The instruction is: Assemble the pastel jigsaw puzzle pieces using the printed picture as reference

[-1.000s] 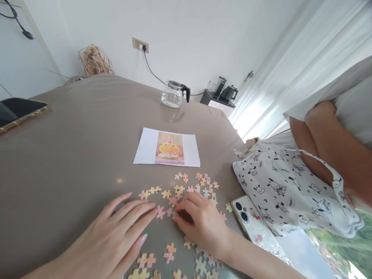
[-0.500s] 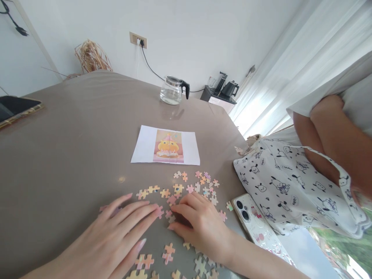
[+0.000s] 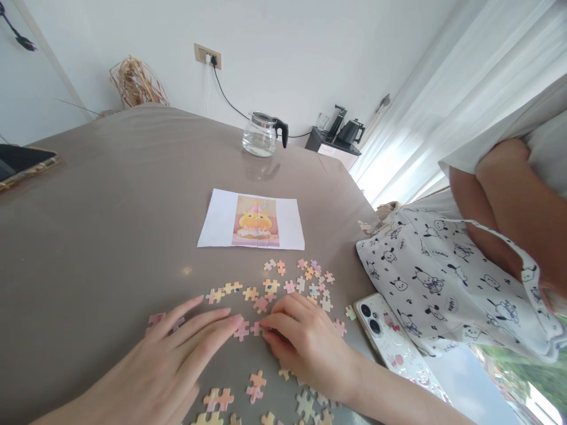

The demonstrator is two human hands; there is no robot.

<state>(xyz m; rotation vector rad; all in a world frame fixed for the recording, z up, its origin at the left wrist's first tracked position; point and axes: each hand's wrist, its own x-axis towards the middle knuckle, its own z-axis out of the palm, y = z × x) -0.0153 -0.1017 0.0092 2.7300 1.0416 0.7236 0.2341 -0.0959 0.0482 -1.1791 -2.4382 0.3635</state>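
Note:
My left hand (image 3: pixel 177 360) lies flat on the grey-brown table (image 3: pixel 110 206), fingers stretched out, fingertips touching a pink puzzle piece (image 3: pixel 241 330). My right hand (image 3: pixel 305 342) rests beside it, fingers curled, fingertips pressing a small pink piece (image 3: pixel 257 328) against the table next to the first one. Several pastel loose puzzle pieces (image 3: pixel 301 280) lie scattered beyond and in front of both hands. A white reference sheet (image 3: pixel 252 223) with a yellow cartoon picture lies farther back.
A phone (image 3: pixel 390 342) in a decorated case lies right of my right hand, beside a white cartoon-print bag (image 3: pixel 443 283). Another person's arm (image 3: pixel 500 206) is at the right. A glass kettle (image 3: pixel 261 134) stands at the far edge; a dark tablet (image 3: pixel 22 162) at the left.
My right hand's fingertips have slid a little left, bringing the small pink piece toward the one under my left fingertips. The view has shifted slightly.

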